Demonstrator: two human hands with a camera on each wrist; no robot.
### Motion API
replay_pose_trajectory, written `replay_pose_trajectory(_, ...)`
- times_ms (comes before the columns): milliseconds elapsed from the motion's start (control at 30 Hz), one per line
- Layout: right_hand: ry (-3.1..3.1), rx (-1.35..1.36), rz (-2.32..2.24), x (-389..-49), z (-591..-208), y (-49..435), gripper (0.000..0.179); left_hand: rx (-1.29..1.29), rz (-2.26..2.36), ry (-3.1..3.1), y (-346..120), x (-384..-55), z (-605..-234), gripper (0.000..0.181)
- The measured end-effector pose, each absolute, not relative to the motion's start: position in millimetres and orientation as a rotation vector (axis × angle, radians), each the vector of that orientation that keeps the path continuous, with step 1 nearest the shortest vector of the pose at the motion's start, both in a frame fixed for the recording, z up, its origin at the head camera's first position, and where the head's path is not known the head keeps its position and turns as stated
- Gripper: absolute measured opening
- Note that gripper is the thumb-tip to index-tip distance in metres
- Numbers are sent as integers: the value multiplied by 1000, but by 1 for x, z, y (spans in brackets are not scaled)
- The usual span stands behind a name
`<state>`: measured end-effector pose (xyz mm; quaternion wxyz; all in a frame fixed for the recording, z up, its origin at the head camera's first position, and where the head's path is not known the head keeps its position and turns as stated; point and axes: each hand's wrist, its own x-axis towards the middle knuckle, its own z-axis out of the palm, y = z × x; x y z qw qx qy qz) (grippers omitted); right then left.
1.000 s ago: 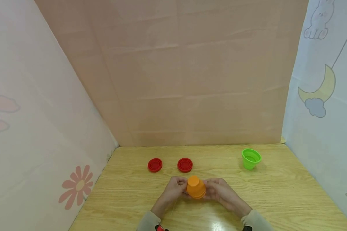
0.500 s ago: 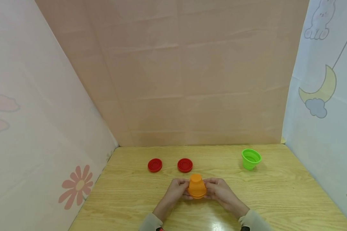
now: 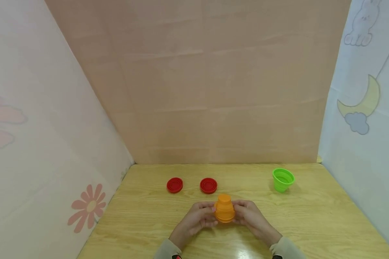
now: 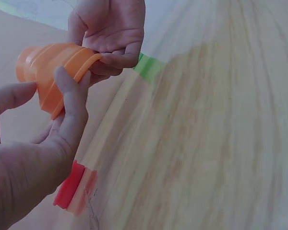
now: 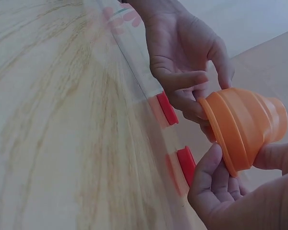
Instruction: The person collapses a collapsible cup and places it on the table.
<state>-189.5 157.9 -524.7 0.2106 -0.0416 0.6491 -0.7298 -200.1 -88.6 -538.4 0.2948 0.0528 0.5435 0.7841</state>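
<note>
Pinching orange collapsible cup [image 3: 224,209] in curled fingers, left hand [image 3: 197,218] at nine o'clock, right hand [image 3: 251,217] at three, risking collapse if oversqueezed

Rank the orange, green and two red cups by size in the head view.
1. Orange cup, green cup: too close to rank; orange is nearer.
2. Left collapsed red cup, right collapsed red cup: smaller, alike.

I held the orange cup [image 3: 224,210] between left hand [image 3: 197,216] and right hand [image 3: 251,217].
The left gripped from the cup's left, the right from its right, thumbs [image 5: 271,155] against its wall, fingertips [image 5: 212,152] at its rim; the forearms [image 3: 179,235] slanted in toward it from the near side.
</note>
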Motion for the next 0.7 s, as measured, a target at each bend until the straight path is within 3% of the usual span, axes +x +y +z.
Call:
replay_pose_trajectory(467, 1775, -97, -2041, -185, -524, 158, 43, 178, 2049, 1553, -89, -206, -535, 48)
replay_pose_trajectory(700, 1645, -119, -2064, -186, -525, 160, 32, 140, 2062, 1682, -85, -205, -539, 45)
